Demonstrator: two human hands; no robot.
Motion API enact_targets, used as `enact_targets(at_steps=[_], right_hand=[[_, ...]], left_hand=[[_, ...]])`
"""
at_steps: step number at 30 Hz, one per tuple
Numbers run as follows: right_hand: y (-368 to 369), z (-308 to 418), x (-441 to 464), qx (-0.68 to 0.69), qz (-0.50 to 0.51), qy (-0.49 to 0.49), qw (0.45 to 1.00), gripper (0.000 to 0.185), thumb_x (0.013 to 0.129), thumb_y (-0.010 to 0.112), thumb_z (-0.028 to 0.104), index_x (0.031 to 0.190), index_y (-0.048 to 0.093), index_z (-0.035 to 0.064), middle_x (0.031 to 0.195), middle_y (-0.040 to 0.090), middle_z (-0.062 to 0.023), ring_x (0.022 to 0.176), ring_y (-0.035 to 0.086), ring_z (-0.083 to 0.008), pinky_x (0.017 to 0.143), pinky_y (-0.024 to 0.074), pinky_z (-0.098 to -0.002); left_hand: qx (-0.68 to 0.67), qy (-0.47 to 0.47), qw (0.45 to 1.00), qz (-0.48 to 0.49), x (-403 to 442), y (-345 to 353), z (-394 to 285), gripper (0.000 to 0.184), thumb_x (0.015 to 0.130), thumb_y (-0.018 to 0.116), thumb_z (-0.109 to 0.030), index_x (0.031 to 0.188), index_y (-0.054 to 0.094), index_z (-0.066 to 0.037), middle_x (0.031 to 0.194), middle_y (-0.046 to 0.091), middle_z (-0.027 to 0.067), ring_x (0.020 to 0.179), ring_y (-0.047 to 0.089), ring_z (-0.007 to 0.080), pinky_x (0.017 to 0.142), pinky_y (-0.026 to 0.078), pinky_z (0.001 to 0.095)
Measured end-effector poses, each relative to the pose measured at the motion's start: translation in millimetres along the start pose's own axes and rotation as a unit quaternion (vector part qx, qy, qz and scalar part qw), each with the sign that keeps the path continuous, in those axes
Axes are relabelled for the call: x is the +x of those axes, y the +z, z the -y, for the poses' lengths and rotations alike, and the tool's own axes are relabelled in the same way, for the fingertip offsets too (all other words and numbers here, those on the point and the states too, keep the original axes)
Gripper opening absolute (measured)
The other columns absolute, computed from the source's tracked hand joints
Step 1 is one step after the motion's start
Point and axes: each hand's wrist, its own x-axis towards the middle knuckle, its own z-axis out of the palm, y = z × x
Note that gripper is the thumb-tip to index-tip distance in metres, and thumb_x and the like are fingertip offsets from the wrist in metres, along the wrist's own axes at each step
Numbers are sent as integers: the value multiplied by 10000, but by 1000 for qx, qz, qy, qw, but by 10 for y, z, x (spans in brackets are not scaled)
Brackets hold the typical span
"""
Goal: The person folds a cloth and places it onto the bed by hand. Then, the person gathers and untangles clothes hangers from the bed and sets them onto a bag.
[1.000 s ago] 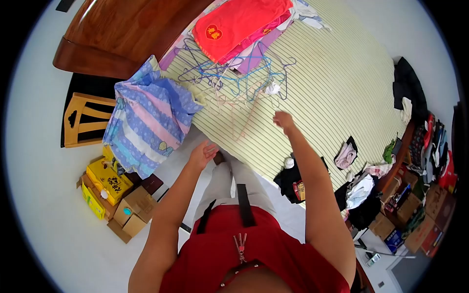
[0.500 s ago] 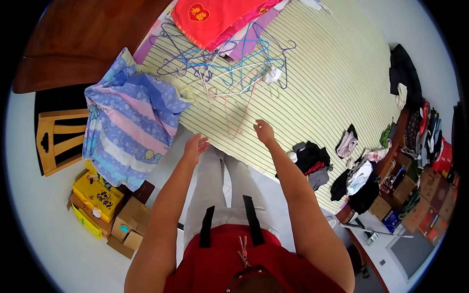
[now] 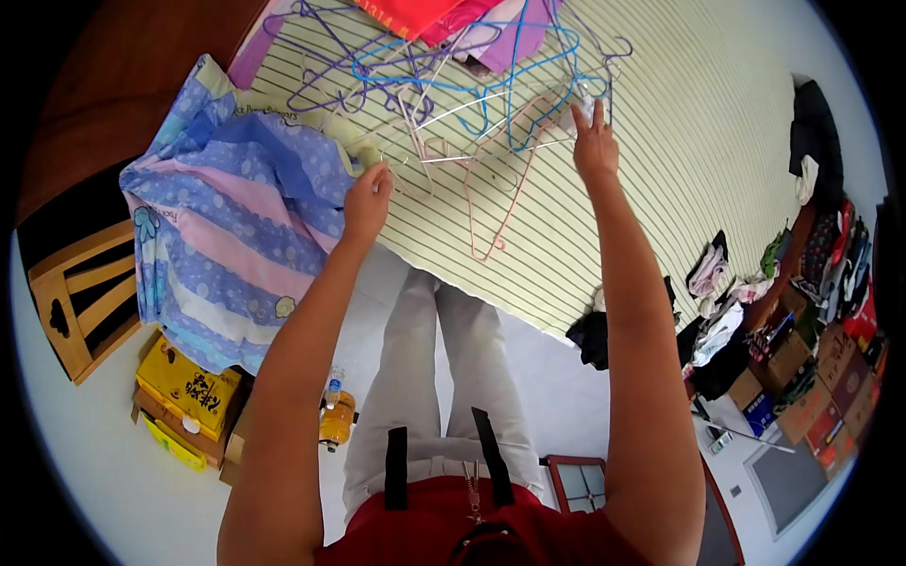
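Note:
My left hand (image 3: 368,200) is over the near edge of the bed, with its fingers curled together beside the yellowish border of a blue patterned cloth (image 3: 250,212). Whatever lies between those fingers is hidden or too small to name. My right hand (image 3: 595,149) reaches over the mat with two fingers stretched apart, at a crumpled white item (image 3: 581,111). Between the hands lies a pink clothes hanger (image 3: 514,200). Beyond it, blue hangers (image 3: 514,85) and purple hangers (image 3: 316,52) are tangled with white ones.
A striped mat (image 3: 698,123) covers the bed. Red cloth (image 3: 411,13) lies at the far side. Dark clothes (image 3: 591,338) are near the front edge, with more piles at right. A wooden chair (image 3: 80,311) and a yellow box (image 3: 184,382) stand at left. A bottle (image 3: 337,420) is on the floor.
Both my hands have moved forward over the bed, the right one to the white item and the left one to the cloth's border. The view has shifted, and the bottle now shows.

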Motion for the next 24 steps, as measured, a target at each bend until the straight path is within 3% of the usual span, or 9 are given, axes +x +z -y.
enact_targets(at_steps=[5, 6, 9, 10, 12, 15, 21, 23, 24], right_hand=[[248, -28, 167, -11, 66, 22, 998, 581, 847, 492, 57, 1347, 434, 348, 1526, 177, -103, 1035, 573, -306, 763, 540, -393], [342, -45, 155, 27, 48, 26, 998, 528, 839, 496, 67, 1300, 487, 323, 1454, 287, -140, 972, 603, -329, 754, 541, -414], [499, -87, 124, 121, 46, 23, 991, 440, 831, 492, 62, 1221, 534, 261, 1299, 402, -184, 901, 622, -368, 748, 539, -435], [502, -88, 79, 127, 40, 25, 991, 352, 821, 495, 58, 1132, 560, 209, 1166, 441, -208, 870, 624, -388, 753, 535, -449], [597, -91, -7, 128, 71, 47, 988, 354, 799, 559, 67, 1134, 525, 178, 1186, 436, -227, 905, 612, -399, 764, 526, -461], [813, -123, -148, 168, 48, 32, 984, 352, 807, 595, 73, 1143, 493, 95, 1131, 476, -234, 923, 585, -416, 778, 509, -467], [834, -264, -629, 215, -161, 73, 960, 187, 869, 484, 89, 1041, 505, 19, 1029, 520, -236, 869, 568, -411, 732, 488, -471], [908, -543, -860, 213, -169, 174, 946, 302, 815, 586, 97, 1102, 502, 60, 1055, 516, -236, 887, 571, -409, 728, 491, -477], [915, -709, -984, 192, -109, 224, 949, 341, 815, 584, 102, 1145, 500, 78, 1072, 514, -230, 894, 582, -395, 717, 499, -472]], left_hand=[[132, 169, 976, -41, 309, 122, 73, 358, 851, 607, -184, 1181, 580, -47, 1077, 623, 169, 1052, 551, 323, 923, 426, 381], [139, 196, 970, -49, 368, 173, 139, 370, 843, 616, -185, 1186, 577, -51, 1083, 620, 169, 1072, 539, 325, 936, 417, 386], [171, 177, 968, -47, 502, 281, 224, 409, 837, 627, -192, 1216, 556, -57, 1085, 614, 168, 1046, 552, 326, 901, 440, 390], [164, 115, 980, -4, 521, 302, 196, 424, 832, 633, -196, 1224, 549, -57, 1084, 610, 168, 1039, 554, 325, 890, 446, 393], [151, -9, 985, 84, 560, 303, 99, 456, 822, 646, -203, 1240, 536, -58, 1080, 604, 169, 1026, 557, 323, 867, 459, 399], [93, -91, 973, 192, 466, 331, -126, 486, 808, 662, -213, 1249, 527, -59, 1112, 578, 169, 1005, 565, 319, 831, 475, 404], [191, 119, 971, 75, 156, 726, 153, 502, 775, 695, -213, 1222, 537, -50, 1221, 516, 170, 1102, 511, 334, 926, 429, 404], [215, 96, 972, 22, 57, 803, 188, 504, 771, 697, -213, 1221, 535, -52, 1233, 511, 168, 1157, 473, 337, 970, 401, 409], [218, 89, 972, 7, 47, 819, 240, 508, 770, 697, -215, 1224, 533, -54, 1236, 510, 167, 1160, 471, 336, 969, 403, 410]])
